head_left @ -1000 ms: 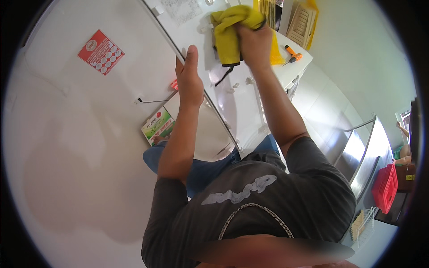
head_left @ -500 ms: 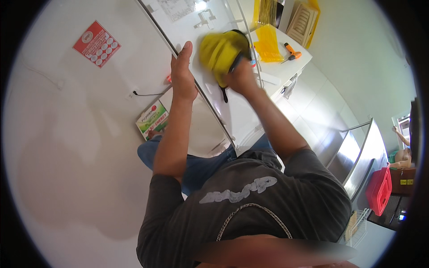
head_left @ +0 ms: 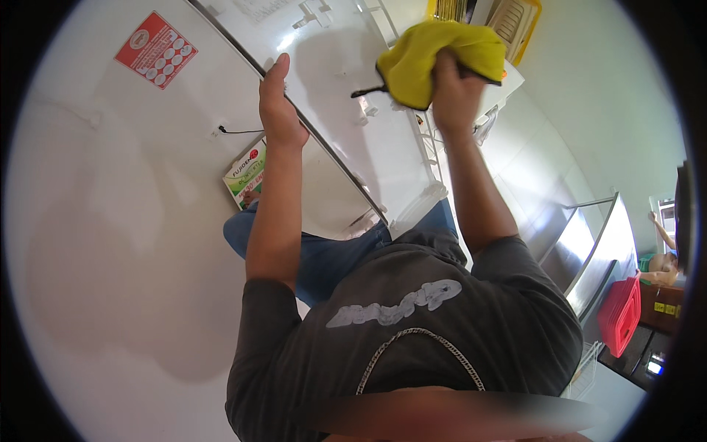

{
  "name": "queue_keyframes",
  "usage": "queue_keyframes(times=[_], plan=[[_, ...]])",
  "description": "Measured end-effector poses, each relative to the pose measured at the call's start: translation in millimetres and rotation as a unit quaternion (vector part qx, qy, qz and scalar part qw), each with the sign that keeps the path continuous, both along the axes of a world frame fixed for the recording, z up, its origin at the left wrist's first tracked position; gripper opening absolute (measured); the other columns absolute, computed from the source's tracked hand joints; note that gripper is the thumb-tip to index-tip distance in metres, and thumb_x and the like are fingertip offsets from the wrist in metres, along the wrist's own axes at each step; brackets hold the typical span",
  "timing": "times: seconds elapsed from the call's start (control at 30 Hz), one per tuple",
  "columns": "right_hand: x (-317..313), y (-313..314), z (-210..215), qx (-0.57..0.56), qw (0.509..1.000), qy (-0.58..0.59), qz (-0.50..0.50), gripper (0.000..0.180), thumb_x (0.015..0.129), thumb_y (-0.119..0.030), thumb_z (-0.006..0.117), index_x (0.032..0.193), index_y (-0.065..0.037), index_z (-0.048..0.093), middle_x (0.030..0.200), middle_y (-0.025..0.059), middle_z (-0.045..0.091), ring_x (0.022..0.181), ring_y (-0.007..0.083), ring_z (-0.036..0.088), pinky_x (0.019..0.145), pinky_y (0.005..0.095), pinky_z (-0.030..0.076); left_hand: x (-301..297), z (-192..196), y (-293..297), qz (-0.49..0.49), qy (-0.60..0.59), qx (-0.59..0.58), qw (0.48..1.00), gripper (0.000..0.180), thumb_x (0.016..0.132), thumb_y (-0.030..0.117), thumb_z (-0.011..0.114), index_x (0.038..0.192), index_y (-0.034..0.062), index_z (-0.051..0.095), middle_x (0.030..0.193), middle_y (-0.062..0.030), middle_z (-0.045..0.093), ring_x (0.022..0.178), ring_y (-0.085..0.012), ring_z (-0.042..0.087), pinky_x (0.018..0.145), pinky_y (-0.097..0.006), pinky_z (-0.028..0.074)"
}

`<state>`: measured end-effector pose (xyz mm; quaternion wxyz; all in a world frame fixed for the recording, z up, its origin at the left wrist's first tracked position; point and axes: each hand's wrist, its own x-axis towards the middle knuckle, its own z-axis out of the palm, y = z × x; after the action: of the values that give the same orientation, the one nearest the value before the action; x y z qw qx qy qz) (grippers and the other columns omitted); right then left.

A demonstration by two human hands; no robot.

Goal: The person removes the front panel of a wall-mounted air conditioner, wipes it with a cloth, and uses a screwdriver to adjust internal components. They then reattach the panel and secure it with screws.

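Head view: we see the person's left hand (head_left: 283, 118) at the dark edge of a white panel (head_left: 331, 88), the thumb standing up along that edge. The other fingers of this hand are hidden from us, so we cannot tell whether they are curled or flat. The panel slants from the top toward the person's lap, and small white fittings (head_left: 315, 13) sit on its face.

We find the yellow cloth (head_left: 409, 66) in the right hand (head_left: 458, 99), to the right of the left hand and well apart from it. The right fingers are bunched, pinching the cloth in its folds; some are covered by it. A dark trim runs along the cloth's border, and a black strap (head_left: 370, 91) sticks out to its left. We cannot tell whether the cloth touches the panel.

Behind the cloth we make out part of a white counter (head_left: 510, 82), with a yellow-edged tray (head_left: 517, 28) above it. To the left we see a red sign (head_left: 156, 50), a black cord (head_left: 243, 132) and a green and white box (head_left: 246, 175). Far to the right are red baskets (head_left: 620, 315) and, near the rim, another person (head_left: 657, 267), partly visible.
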<state>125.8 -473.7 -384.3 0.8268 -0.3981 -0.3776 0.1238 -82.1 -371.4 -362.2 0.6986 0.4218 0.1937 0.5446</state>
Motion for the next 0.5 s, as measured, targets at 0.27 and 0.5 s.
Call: queue_keyframes(times=[0.27,0.5], plan=[[-40.6,20.1,-94.3,-0.141,0.939,-0.312,-0.033,0.029,0.084,-0.008,0.071,0.112,-0.006,0.073,0.108,0.0191,0.071,0.106,0.0419,0.066,0.094,0.0485,0.052,10.8,-1.9,5.0,-0.025,-0.020,-0.011,0.999,0.041,0.099,0.026,0.061,0.128,-0.0024,0.059,0.124,-0.0133,0.066,0.115,-0.0276,0.065,0.099,-0.041,0.053],[-30.4,4.6,-21.3,-0.162,0.946,-0.218,0.176,0.027,0.095,-0.008,0.067,0.122,-0.003,0.066,0.107,0.0100,0.075,0.100,0.0251,0.073,0.089,0.0374,0.058,2.0,-4.6,4.7,0.006,-0.022,0.010,1.000,0.042,0.099,0.025,0.059,0.130,-0.0028,0.059,0.125,-0.0138,0.066,0.116,-0.0278,0.064,0.100,-0.041,0.052]])
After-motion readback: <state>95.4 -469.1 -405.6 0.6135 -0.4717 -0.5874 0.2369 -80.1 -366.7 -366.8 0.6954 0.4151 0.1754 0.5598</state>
